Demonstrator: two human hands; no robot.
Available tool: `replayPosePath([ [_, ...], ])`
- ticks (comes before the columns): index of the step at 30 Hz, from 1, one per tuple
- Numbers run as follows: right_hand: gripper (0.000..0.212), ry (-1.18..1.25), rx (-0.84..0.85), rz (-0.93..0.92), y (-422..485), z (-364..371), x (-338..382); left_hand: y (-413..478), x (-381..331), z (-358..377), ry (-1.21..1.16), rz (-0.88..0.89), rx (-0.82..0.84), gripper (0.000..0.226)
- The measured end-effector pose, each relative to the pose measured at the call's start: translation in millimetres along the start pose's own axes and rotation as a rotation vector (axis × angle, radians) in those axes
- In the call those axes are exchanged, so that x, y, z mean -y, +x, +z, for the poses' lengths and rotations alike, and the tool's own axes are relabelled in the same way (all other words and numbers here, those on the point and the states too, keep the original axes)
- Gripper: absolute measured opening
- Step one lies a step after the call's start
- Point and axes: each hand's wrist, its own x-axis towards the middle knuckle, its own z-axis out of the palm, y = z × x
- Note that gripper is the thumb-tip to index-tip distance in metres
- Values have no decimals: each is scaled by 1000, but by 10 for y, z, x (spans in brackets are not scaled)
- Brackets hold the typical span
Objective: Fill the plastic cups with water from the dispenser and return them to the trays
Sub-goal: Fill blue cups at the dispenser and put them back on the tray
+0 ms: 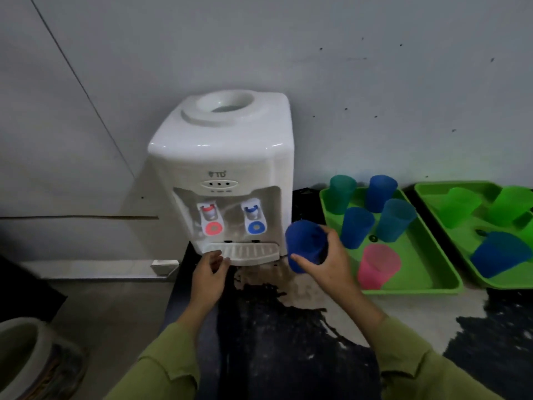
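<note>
The right hand point(326, 261) grips the blue cup point(302, 243) around its side wall, fingers and thumb curled round it. The cup is held tilted in the air just right of the dispenser point(225, 157), between it and the near tray point(427, 281). The left hand point(209, 272) sits at the left front edge of the drip tray point(248, 251) with curled fingers; whether it holds the edge cannot be determined. The cup appears thin-walled, translucent plastic: expect it to be light when empty, flexible under squeeze and slippery when wet. Hold at mid-wall with moderate pressure. Once it is filled under the blue tap point(255, 219), keep it upright, since the weight increases and excess grip may force water over the rim.
</note>
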Motion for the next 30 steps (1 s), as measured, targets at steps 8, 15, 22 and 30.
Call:
replayPosePath([
  [8,64,61,202,94,-95,980,179,362,-108,-437,25,67,-55,35],
  [15,59,-65,215,149,142,1630,213,675,-142,-580,25,148,-4,55],
  [22,50,-38,164,144,294,1828,324,747,-137,-559,-52,150,-38,38],
  [30,67,70,119,150,411,1952,373,778,-54,-567,-17,154,-112,34],
])
